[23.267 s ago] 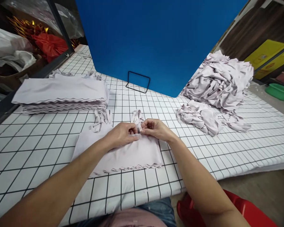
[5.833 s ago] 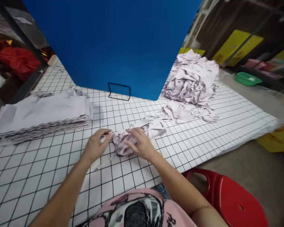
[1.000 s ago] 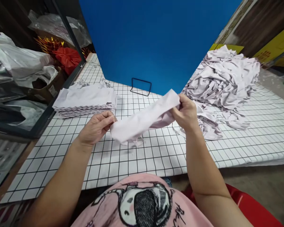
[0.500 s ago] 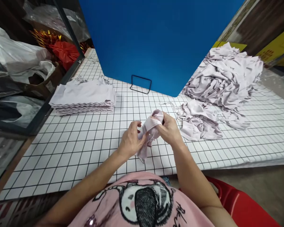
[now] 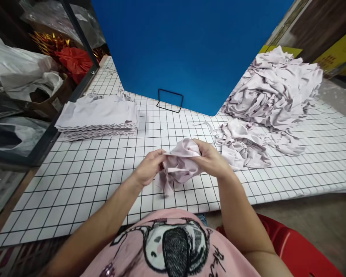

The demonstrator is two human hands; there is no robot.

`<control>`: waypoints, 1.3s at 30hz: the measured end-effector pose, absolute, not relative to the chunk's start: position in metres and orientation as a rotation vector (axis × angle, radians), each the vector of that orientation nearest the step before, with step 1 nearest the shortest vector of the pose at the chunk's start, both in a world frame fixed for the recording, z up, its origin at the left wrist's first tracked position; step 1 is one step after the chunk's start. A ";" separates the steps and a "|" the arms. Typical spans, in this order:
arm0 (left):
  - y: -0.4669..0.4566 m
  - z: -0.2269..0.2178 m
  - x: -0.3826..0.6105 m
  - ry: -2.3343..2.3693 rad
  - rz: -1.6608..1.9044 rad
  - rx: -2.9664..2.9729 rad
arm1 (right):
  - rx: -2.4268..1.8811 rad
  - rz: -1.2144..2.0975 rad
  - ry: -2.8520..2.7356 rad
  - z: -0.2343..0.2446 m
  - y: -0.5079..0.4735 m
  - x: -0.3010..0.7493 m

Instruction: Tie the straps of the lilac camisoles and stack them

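A crumpled piece of pale pinkish-white fabric (image 5: 181,163) hangs between my two hands, just over the table's front part. My left hand (image 5: 150,166) pinches its left edge between thumb and fingers. On the other side, my right hand (image 5: 212,157) grips the fabric with the thumb in front, its other fingers partly hidden behind the cloth. A loose end dangles below near my left hand. Right of my right hand lies a small heap of similar fabric pieces (image 5: 242,144). Further left is a flat, neat stack of the same cloth (image 5: 99,115), with narrow ties at its back.
A white tablecloth with black grid lines (image 5: 103,173) covers the table. A large blue board (image 5: 190,50) rises at the back, with a black wire frame (image 5: 170,100) by its lower edge. A big fabric pile (image 5: 273,88) stands at the back right. Bags and boxes (image 5: 23,73) crowd the left.
My hands have moved apart and my left hand has shifted left, now pinching the fabric's edge. The bunched fabric is spread wider between them.
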State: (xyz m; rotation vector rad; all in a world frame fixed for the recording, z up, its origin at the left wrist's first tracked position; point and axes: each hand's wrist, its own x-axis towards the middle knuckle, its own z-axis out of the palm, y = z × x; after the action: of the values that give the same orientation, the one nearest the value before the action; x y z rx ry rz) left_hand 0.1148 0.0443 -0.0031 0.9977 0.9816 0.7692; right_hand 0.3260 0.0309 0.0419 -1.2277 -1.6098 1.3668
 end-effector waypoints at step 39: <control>0.025 -0.047 0.076 1.532 0.560 2.169 | -1.751 0.969 -1.725 -0.045 0.016 0.318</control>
State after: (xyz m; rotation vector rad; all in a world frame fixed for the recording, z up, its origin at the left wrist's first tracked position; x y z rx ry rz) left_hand 0.0763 0.0247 -0.0468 2.1686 1.5323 0.5598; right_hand 0.3179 0.0157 -0.0453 -1.7507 -1.7249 0.9687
